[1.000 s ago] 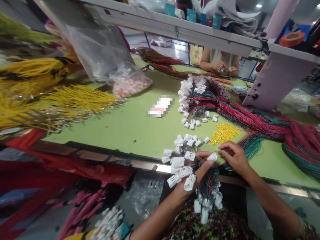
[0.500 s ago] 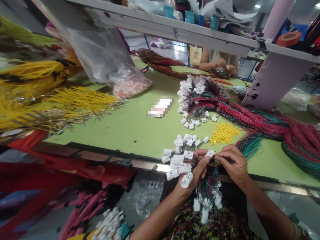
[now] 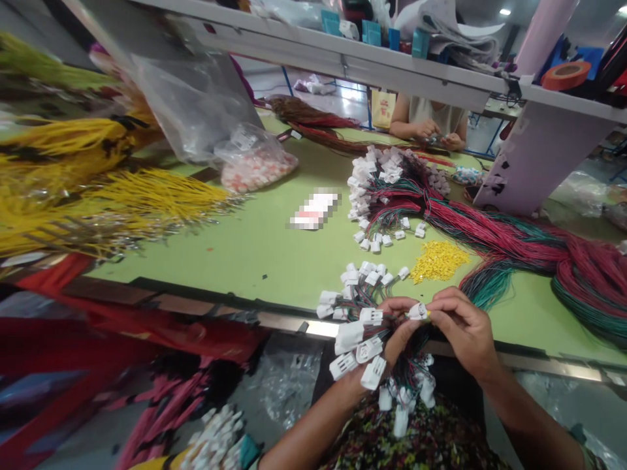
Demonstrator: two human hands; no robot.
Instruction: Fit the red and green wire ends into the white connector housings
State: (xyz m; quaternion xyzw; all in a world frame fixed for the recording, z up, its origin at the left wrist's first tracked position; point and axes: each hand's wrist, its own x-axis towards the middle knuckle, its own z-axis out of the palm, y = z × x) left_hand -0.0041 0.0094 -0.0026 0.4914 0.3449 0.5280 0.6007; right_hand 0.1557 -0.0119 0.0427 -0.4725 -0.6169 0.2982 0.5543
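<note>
Pale-green flat tabletop (image 3: 245, 254), wide stretch showing mid-left; long red-and-green wire bundle (image 3: 519, 241) along its right, cut off by frame. At its front edge: left hand (image 3: 398, 339) pinching white plastic connector (image 3: 418, 311); right hand (image 3: 467, 333), fingertips together on tiny yellow piece (image 3: 429, 314), mostly hidden.

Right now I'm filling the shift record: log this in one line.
left hand: holds white plastic connector; right hand: pinches tiny yellow piece at connector's end; nearby: heap of tiny yellow pieces

Own hands (image 3: 470, 336) — two | pinched connector (image 3: 418, 312) — one | yellow heap (image 3: 439, 261): one | co-worker (image 3: 431, 117): one
</note>
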